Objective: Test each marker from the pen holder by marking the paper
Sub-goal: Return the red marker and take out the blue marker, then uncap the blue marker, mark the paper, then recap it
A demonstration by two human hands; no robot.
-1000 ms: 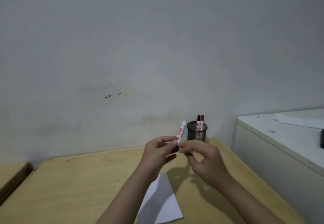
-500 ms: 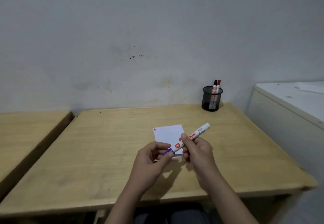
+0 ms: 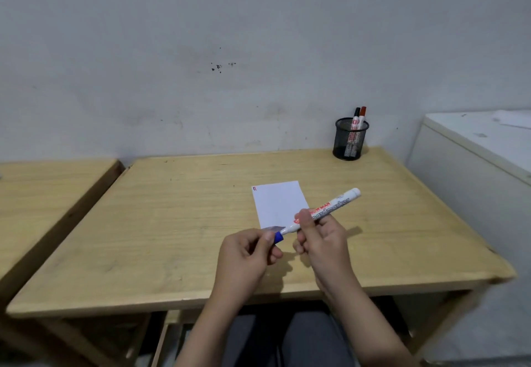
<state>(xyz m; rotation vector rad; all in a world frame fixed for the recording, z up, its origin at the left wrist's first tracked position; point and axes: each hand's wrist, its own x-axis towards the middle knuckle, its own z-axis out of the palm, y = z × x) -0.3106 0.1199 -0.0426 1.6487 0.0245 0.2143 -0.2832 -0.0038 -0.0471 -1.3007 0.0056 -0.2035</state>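
A white marker with a blue cap is held tilted above the wooden desk. My right hand grips its barrel. My left hand pinches the blue cap at the lower end; cap and barrel still look joined. Just behind the hands a small white paper lies flat, with a short red mark at its far left corner. A black mesh pen holder stands at the desk's far right corner, holding a black marker and a red marker.
A second wooden desk adjoins on the left, with a gap between. A white cabinet stands to the right, some paper on its top. The wall rises right behind the desk. My knees show under the front edge.
The view has tilted down from the wall to the desk. Both hands with the marker have come down from near the pen holder to just above the paper's near edge.
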